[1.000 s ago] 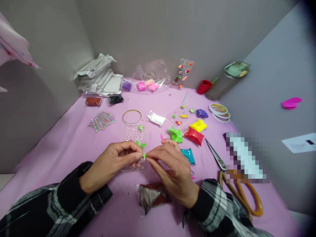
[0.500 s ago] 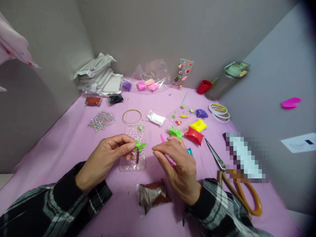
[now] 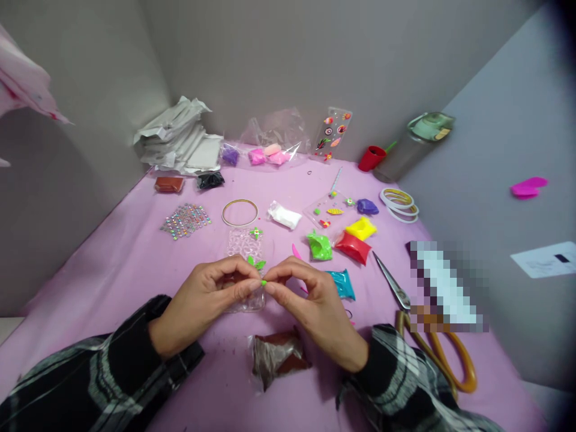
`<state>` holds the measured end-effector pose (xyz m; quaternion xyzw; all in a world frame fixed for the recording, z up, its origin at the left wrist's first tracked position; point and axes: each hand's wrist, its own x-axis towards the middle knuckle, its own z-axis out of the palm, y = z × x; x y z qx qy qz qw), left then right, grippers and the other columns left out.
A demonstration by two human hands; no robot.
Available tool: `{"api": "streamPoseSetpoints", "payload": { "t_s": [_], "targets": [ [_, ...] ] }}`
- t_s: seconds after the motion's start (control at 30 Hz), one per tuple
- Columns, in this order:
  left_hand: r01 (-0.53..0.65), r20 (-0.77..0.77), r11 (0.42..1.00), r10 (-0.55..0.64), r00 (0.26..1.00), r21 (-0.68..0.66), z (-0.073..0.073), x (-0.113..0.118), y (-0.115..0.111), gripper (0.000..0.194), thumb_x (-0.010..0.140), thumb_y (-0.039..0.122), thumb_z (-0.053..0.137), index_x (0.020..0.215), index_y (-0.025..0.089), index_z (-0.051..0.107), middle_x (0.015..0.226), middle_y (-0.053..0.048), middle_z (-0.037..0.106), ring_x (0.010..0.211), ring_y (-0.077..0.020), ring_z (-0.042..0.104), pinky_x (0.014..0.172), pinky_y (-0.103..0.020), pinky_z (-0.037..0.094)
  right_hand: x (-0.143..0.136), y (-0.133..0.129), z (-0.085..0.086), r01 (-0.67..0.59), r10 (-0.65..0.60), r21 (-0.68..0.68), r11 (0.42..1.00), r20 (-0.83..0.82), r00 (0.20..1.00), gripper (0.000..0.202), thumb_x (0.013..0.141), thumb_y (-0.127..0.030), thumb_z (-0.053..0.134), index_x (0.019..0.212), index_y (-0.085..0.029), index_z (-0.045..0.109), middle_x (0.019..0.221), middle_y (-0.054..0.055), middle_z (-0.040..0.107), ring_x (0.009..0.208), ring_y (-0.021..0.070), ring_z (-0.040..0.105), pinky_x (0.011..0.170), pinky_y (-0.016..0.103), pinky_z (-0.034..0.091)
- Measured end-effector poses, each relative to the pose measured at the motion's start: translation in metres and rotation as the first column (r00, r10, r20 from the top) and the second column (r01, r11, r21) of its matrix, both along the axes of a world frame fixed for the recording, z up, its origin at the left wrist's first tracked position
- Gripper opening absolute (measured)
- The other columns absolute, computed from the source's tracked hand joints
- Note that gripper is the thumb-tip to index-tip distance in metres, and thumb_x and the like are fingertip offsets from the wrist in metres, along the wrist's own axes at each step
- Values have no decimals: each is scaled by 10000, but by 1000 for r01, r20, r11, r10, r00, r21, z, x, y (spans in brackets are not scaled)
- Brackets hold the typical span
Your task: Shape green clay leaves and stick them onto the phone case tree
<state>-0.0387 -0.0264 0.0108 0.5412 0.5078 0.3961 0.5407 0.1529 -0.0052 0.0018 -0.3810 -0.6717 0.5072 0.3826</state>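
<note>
A tiny piece of green clay [image 3: 264,282] is pinched between the fingertips of both hands. My left hand [image 3: 209,300] grips it from the left with thumb and forefinger, and my right hand [image 3: 317,306] does the same from the right. Beneath the fingers lies a clear phone case [image 3: 243,240]. Green clay leaves [image 3: 257,263] show on it just past my fingertips; the brown trunk below them is hidden by my hands. A small green flower with a pale centre [image 3: 256,233] sits near the case's far edge.
Nearer me is a bag of brown clay [image 3: 281,358]. To the right lie green [image 3: 320,246], red [image 3: 353,248] and teal [image 3: 342,284] clay packets, then large scissors [image 3: 405,300]. A tape ring [image 3: 240,213] and gem stickers [image 3: 186,221] are on the left.
My right hand has moved left to meet my left hand. My left hand has shifted slightly right, and both now pinch the green clay piece over the case.
</note>
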Motion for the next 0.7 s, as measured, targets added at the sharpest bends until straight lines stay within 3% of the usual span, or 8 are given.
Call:
{"api": "streamPoseSetpoints", "payload": {
  "t_s": [0.7],
  "targets": [
    [25,16,1000,-25,1000,-14,-1,1,0,147,840,318,700,796,179,681,748,15,620,683,-130,541,649,-236,444,0,-1,-1,16,-20,72,997,58,998,66,889,-172,685,843,-211,712,809,-14,678,774,132,619,730,276,479]
  ]
}}
